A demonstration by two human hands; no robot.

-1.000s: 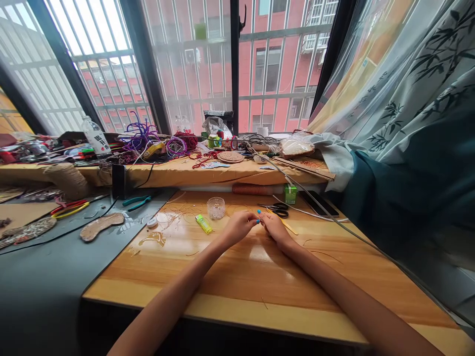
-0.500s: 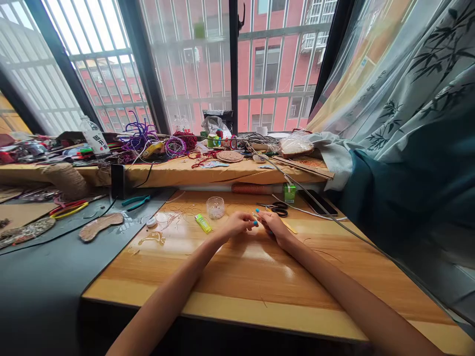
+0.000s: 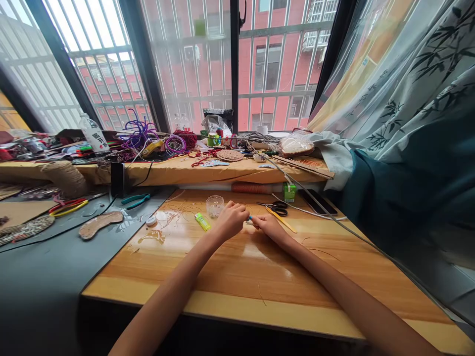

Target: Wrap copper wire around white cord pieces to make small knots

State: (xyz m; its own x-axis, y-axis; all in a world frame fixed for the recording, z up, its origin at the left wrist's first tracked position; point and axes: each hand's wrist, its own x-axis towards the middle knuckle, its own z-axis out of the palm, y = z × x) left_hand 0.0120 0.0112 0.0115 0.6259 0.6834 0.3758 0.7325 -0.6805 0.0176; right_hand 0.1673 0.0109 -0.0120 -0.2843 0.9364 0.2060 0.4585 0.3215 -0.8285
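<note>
Over the wooden table (image 3: 230,291), my left hand (image 3: 234,217) is closed, its fingertips meeting those of my right hand. My right hand (image 3: 267,225) is closed too, pinching a small pale piece (image 3: 249,222) that is too small to name. What my left fingers hold is hidden. Just left of my left hand are a clear round tub (image 3: 215,206) and a yellow-green packet (image 3: 202,222). Black-handled scissors (image 3: 279,208) and a yellow tool (image 3: 281,219) lie beyond my right hand.
A shelf (image 3: 166,173) crowded with cords and a bottle (image 3: 94,133) runs behind the table. A phone (image 3: 318,203), a green box (image 3: 289,192) and a grey cable (image 3: 334,217) are at right. Teal pliers (image 3: 135,200) lie on the grey mat (image 3: 55,277) at left.
My left hand has turned over, knuckles up, and its fingers have closed. My right hand has shifted slightly left and down, uncovering more of the yellow tool.
</note>
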